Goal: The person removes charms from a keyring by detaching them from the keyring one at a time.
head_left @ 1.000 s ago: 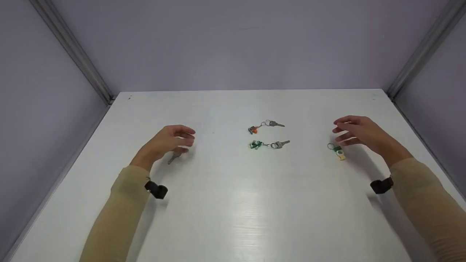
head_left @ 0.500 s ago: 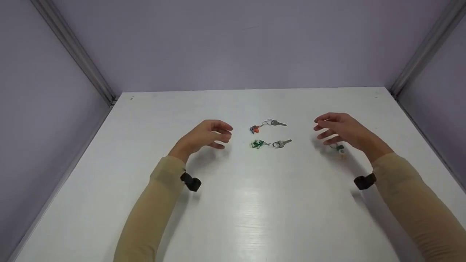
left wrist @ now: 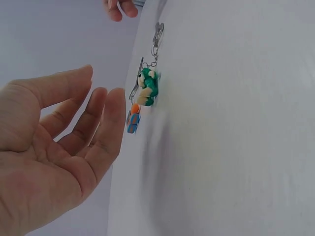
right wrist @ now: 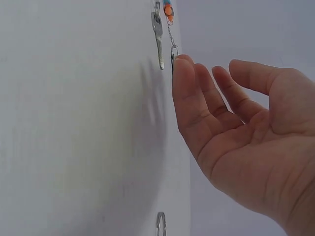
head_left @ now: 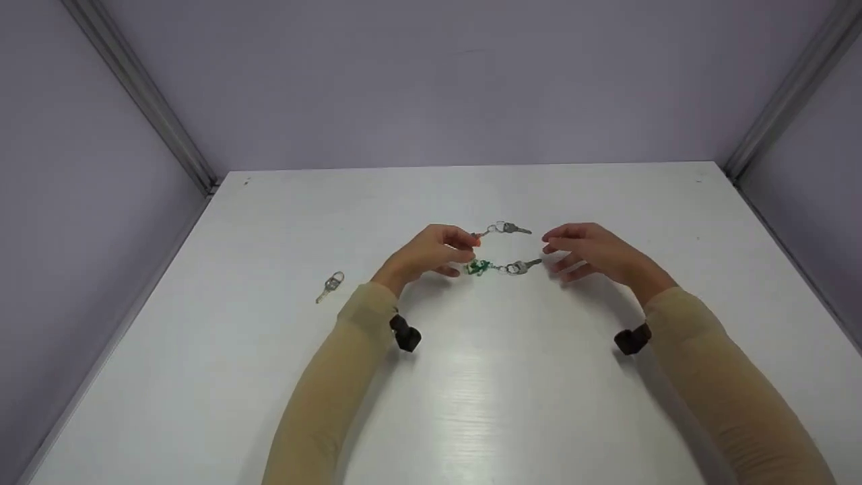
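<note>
I've brought both hands in from the sides: left hand (head_left: 431, 250) and right hand (head_left: 592, 250), fingers relaxed and apart, flank the green keychain (head_left: 479, 267); a lone key (head_left: 330, 285) lies on the desk (head_left: 471, 404) behind.

Two keychains lie at frame centre on the table (head_left: 471, 404): the rear keychain (head_left: 502, 229) above the front keychain (head_left: 502, 267). A lone key (head_left: 329, 285) lies left of them.

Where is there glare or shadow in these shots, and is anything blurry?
Head view: a pale streak of glare lies on the white table between the forearms, with soft shadows under both wrists. Left wrist view: the left hand is close and slightly soft, while the green keychain is sharp. Right wrist view: the right hand shades the tabletop faintly.
</note>
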